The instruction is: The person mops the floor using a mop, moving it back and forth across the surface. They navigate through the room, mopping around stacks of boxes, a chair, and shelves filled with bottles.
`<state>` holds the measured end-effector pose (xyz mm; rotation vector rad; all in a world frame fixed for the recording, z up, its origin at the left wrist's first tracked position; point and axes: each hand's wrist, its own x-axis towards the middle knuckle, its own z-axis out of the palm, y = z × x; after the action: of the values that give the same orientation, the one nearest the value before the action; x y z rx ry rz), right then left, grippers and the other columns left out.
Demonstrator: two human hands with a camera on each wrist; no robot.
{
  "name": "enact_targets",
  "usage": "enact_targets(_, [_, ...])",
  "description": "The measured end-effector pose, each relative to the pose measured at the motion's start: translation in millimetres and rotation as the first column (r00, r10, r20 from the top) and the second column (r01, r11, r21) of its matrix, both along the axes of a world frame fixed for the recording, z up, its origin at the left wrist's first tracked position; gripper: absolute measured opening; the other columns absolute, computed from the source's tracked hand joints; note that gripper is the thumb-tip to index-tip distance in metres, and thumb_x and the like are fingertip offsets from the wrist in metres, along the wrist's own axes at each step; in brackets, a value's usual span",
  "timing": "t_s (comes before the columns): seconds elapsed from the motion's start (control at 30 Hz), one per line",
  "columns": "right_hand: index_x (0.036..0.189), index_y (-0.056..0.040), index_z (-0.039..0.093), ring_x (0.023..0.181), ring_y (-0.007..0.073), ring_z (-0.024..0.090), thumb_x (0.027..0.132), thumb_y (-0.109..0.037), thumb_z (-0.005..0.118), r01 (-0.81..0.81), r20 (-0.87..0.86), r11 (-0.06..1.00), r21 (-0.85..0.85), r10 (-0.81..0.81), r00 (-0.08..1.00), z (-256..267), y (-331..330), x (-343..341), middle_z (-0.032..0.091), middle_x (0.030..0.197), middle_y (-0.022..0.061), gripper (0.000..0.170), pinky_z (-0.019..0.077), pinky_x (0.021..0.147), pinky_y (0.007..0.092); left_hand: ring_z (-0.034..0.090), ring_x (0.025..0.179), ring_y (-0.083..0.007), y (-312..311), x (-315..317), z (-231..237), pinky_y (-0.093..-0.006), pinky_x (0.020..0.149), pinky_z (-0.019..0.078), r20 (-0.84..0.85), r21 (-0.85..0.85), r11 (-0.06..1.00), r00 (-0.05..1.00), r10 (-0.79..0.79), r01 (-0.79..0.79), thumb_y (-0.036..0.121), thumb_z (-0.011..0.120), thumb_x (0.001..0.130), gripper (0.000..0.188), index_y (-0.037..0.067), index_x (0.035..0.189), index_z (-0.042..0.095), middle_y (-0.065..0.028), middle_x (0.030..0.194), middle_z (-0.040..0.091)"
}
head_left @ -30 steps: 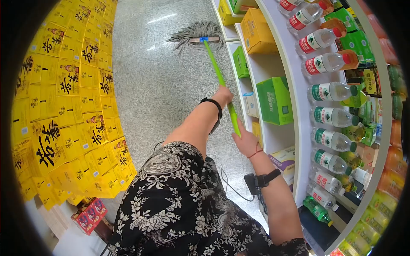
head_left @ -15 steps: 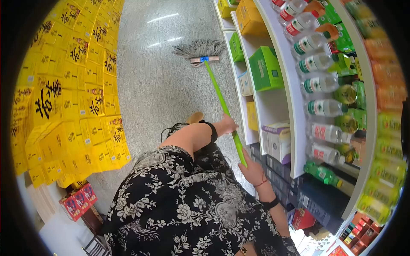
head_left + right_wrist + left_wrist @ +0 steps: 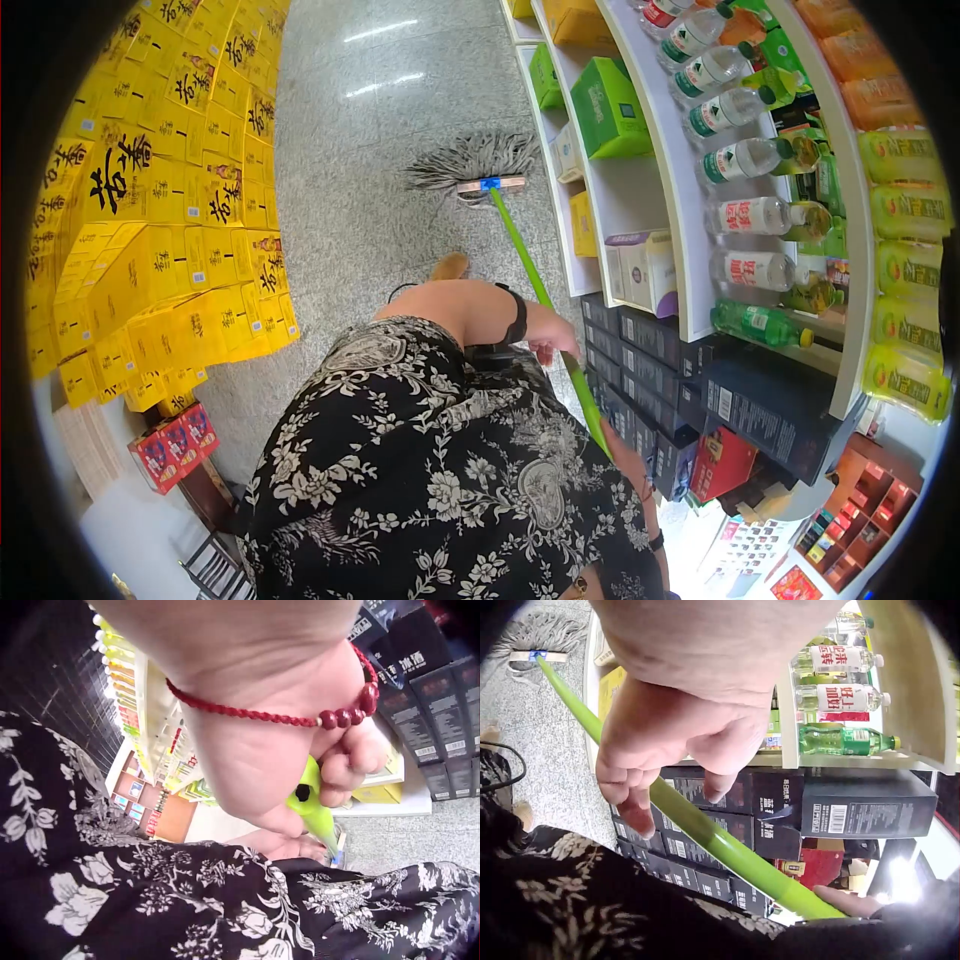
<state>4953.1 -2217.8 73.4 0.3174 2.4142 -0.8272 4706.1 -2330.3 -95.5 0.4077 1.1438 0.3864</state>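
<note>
A mop with a bright green handle [image 3: 521,250] stretches forward from the hands. Its grey string head [image 3: 470,162] lies spread on the speckled floor, with a blue clip on the crossbar. My left hand [image 3: 548,328] holds the handle partway along; in the left wrist view its fingers [image 3: 636,814] hang to one side of the handle and the thumb to the other. Lower down, my right hand [image 3: 628,462] grips the top end of the handle. In the right wrist view its fingers [image 3: 352,765] curl about the green end, which has a dark hole.
Stacked yellow boxes [image 3: 150,260] line the left side. On the right stand white shelves [image 3: 640,190] with bottles [image 3: 740,160] and a green box [image 3: 610,107]. Dark boxes [image 3: 640,350] are piled beside the right hand. A shoe [image 3: 450,266] shows on the floor.
The mop head has come back toward the body, and both hands have drawn down and closer to the dress. Shelves and bottles have slid upward in the view, bringing the dark boxes into sight.
</note>
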Motion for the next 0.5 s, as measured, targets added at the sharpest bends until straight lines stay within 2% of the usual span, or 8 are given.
enact_targets(0.03, [0.135,-0.0206,0.027,0.066,0.035,0.059,0.08,-0.033,0.054,-0.014,0.01,1.0,0.0,0.014,1.0,-5,0,1,0.06,0.076,0.017,0.063,0.0451,0.055,0.0389,0.061,0.068,-0.0186,-2,0,1,-0.0316,0.058,0.0443,-0.045,0.006,1.0,0.999,0.007,-0.007,0.046,0.048,0.082,0.044,0.01,0.107,0.054,-0.0113,0.079,0.063])
enact_targets(0.17, [0.135,-0.0185,0.027,0.062,0.0352,0.058,0.08,-0.031,0.054,-0.005,0.015,1.0,0.013,0.005,1.0,-16,-12,-22,0.06,0.072,0.0175,0.062,0.0443,0.053,0.0401,0.06,0.06,-0.0197,-8,-16,-7,-0.0336,0.058,0.0445,-0.168,0.033,0.998,0.984,0.058,-0.054,0.045,0.047,0.082,0.049,0.002,0.105,0.052,-0.0131,0.07,0.061])
enact_targets(0.2, [0.135,-0.0172,0.027,0.06,0.0357,0.058,0.08,-0.029,0.053,0.019,0.013,1.0,0.015,-0.019,1.0,-19,-19,-37,0.059,0.071,0.0183,0.062,0.0439,0.052,0.0406,0.06,0.06,-0.0197,-11,-26,-9,-0.0336,0.058,0.0445,-0.164,0.032,0.998,0.984,0.066,-0.062,0.045,0.047,0.082,0.049,0.002,0.105,0.052,-0.0131,0.07,0.061])
enact_targets(0.27, [0.135,-0.0158,0.027,0.059,0.0363,0.057,0.081,-0.027,0.053,0.038,0.016,0.999,0.015,-0.038,0.999,-29,-31,-70,0.059,0.07,0.019,0.061,0.0436,0.051,0.0411,0.059,0.057,-0.0197,-19,-55,-13,-0.0362,0.057,0.0451,-0.289,0.164,0.982,0.948,0.136,-0.091,0.042,0.049,0.082,0.046,0.0,0.1,0.055,-0.0141,0.068,0.06])
enact_targets(0.33, [0.135,-0.0139,0.027,0.059,0.0371,0.057,0.081,-0.023,0.052,0.026,-0.04,1.0,0.005,-0.026,0.999,-42,-42,-116,0.058,0.07,0.0208,0.06,0.0436,0.052,0.0415,0.06,0.058,-0.0212,-19,-89,-33,-0.0373,0.056,0.0455,-0.352,0.139,0.983,0.922,0.16,-0.118,0.039,0.05,0.08,0.042,0.0,0.095,0.057,-0.0146,0.068,0.06])
enact_targets(0.4, [0.135,-0.0131,0.026,0.063,0.0385,0.057,0.081,-0.022,0.052,0.06,0.03,0.998,0.011,-0.06,0.998,-53,-54,-169,0.058,0.072,0.0225,0.061,0.0438,0.054,0.0429,0.06,0.058,-0.0227,-22,-133,-48,-0.0385,0.055,0.0459,-0.414,0.116,0.984,0.893,0.173,-0.137,0.036,0.052,0.079,0.038,0.0,0.09,0.06,-0.0151,0.068,0.061])
enact_targets(0.47, [0.135,-0.0125,0.025,0.067,0.04,0.057,0.08,-0.022,0.052,0.075,-0.073,0.997,0.002,-0.075,0.994,-78,-61,-216,0.058,0.076,0.0241,0.062,0.0444,0.057,0.0441,0.061,0.06,-0.0278,-30,-180,-57,-0.0393,0.053,0.0474,-0.502,0.291,0.916,0.77,0.393,-0.277,0.029,0.055,0.076,0.03,0.0,0.08,0.062,-0.016,0.069,0.061])
enact_targets(0.5, [0.135,-0.012,0.025,0.068,0.0408,0.057,0.081,-0.022,0.052,0.08,-0.091,0.997,-0.016,-0.081,0.993,-88,-63,-243,0.058,0.078,0.0249,0.062,0.0445,0.058,0.0449,0.061,0.063,-0.0299,-26,-202,-86,-0.0389,0.055,0.0483,-0.594,0.328,0.908,0.691,0.412,-0.26,0.026,0.056,0.075,0.027,0.001,0.08,0.063,-0.017,0.07,0.061])
